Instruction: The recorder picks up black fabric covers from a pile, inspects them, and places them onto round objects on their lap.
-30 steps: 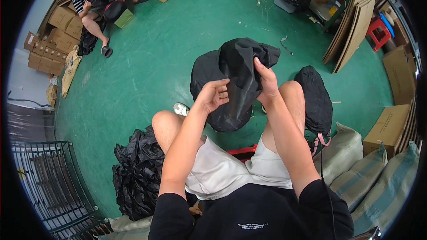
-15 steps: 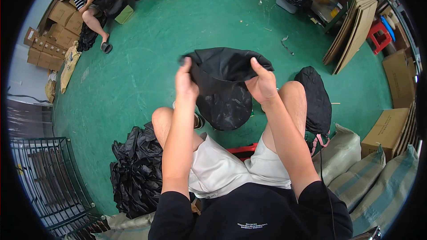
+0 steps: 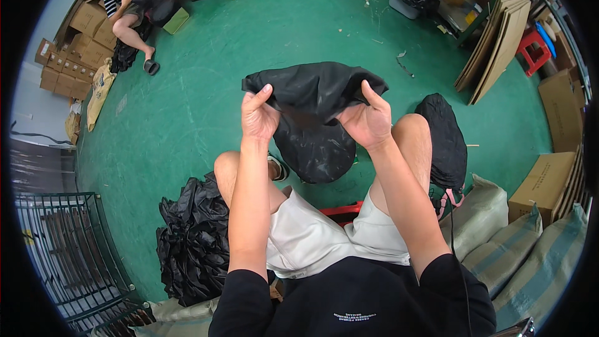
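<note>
I sit on a low red stool (image 3: 340,211) over a green floor. My left hand (image 3: 258,116) and my right hand (image 3: 367,120) both pinch the top edge of a black plastic bag (image 3: 312,118), stretched between them in front of my knees. Its rounded lower part hangs down between my legs. My left hand grips the bag's left corner with the thumb on top. At the right end of the edge, my right hand's thumb points up.
A heap of black bags (image 3: 193,243) lies by my left leg, and a filled black bag (image 3: 446,140) by my right knee. Striped sacks (image 3: 530,256) sit at right, with cardboard boxes (image 3: 546,178) and sheets (image 3: 499,40). A metal rack (image 3: 68,256) stands at left. Another person (image 3: 134,0) sits far left.
My hands have spread apart and pulled the bag's top edge wide. A second ago the bag was bunched up close between both hands.
</note>
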`<state>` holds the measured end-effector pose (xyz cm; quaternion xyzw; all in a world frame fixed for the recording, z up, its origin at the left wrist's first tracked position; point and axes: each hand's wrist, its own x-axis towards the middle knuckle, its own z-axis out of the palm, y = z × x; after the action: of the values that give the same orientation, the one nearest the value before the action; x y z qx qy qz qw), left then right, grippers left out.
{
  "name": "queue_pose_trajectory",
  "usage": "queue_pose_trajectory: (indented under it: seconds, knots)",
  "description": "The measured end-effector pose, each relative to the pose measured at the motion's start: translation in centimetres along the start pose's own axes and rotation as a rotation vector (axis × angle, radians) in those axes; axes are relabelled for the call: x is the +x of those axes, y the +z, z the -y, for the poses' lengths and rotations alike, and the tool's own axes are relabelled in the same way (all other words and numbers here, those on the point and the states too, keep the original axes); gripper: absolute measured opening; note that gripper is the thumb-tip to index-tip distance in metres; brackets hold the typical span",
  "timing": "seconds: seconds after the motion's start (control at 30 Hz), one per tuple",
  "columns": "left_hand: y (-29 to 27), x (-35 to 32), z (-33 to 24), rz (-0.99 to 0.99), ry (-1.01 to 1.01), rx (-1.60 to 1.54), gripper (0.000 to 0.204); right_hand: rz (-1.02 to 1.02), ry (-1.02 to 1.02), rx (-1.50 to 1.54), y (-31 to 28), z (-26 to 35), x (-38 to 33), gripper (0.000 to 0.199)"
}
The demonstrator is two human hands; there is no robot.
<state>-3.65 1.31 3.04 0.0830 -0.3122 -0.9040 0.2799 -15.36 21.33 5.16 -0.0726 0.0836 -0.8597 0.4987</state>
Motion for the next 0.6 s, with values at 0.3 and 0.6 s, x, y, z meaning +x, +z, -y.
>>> queue_pose_trajectory:
  seconds: [0.3, 0.6]
  knots:
    - [-0.4, -0.2, 3.4, -0.013, -0.271, -0.032, 0.026, 0.087, 0.021, -0.27, -1.8, -1.1, 0.7, 0.049]
    - [-1.7, 0.0, -2.2, -0.195, -0.077, -0.186, 0.035, 0.558, 0.88, -1.303, -1.6, -2.8, -1.6, 0.078]
